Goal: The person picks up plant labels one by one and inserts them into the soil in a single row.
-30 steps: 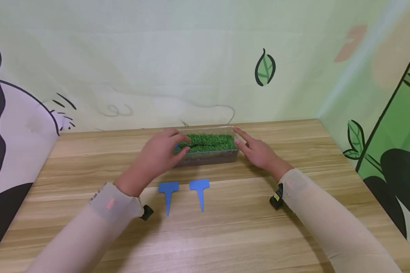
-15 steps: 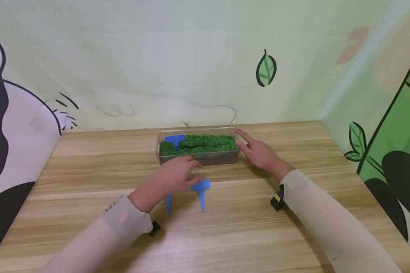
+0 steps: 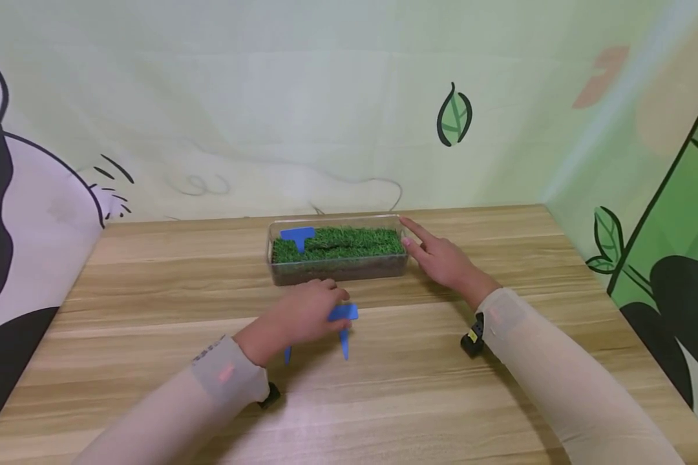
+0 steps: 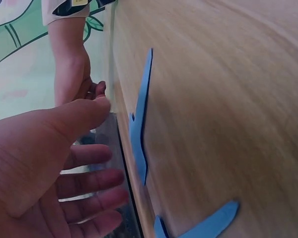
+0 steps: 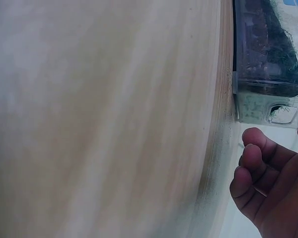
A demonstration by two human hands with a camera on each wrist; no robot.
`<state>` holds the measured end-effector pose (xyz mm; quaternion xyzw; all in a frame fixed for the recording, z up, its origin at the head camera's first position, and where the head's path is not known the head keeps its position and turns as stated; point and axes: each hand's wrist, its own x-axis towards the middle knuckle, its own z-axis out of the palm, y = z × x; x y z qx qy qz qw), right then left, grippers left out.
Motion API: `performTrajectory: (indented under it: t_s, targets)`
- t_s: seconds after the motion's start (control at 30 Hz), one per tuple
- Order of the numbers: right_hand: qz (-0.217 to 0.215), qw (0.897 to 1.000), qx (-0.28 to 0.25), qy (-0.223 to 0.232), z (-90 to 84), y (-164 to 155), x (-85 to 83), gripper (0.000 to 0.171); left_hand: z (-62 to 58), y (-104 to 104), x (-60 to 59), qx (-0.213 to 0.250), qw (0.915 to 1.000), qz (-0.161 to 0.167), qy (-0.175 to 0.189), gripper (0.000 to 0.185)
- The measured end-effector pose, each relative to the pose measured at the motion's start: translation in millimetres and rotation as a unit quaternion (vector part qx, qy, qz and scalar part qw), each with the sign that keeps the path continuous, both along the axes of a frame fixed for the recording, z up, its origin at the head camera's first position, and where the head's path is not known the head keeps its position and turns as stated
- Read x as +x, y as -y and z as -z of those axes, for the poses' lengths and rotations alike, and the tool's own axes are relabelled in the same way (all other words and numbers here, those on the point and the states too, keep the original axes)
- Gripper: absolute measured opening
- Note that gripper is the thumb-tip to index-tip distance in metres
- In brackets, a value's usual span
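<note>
A clear plastic box point(image 3: 349, 270) with green artificial grass point(image 3: 360, 242) stands at the back of the table. One blue T-shaped plant label point(image 3: 298, 236) stands upright in the grass near its left end. My left hand point(image 3: 305, 313) hovers over two more blue labels in front of the box. The right-hand label point(image 3: 344, 345) shows partly past my fingers; the other label point(image 3: 287, 355) is mostly hidden. In the left wrist view the fingers are extended, with a gap to the label point(image 4: 141, 124). My right hand point(image 3: 442, 258) rests thumb and straight index finger against the box's right end.
The wooden table point(image 3: 384, 400) runs up to a printed backdrop point(image 3: 349, 116) right behind the box. A slot handle point(image 5: 283, 114) is cut in the box's end wall near my right fingers.
My left hand has drawn back from the box, uncovering the label standing in the grass, and has moved over the labels on the table. The right hand stays at the box's end.
</note>
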<state>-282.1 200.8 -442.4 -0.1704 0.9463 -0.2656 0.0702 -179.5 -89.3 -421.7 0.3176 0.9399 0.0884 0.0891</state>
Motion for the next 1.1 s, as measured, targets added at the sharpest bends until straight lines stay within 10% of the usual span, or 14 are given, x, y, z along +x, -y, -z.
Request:
performTrajectory:
  t_s: [1.1]
  targets:
    - [-0.011,1.0,0.011,-0.008,-3.5,1.8,-1.2,0.058,2.4,-11.9,5.2,-0.101,0.9947,-0.004,-0.016,0.08]
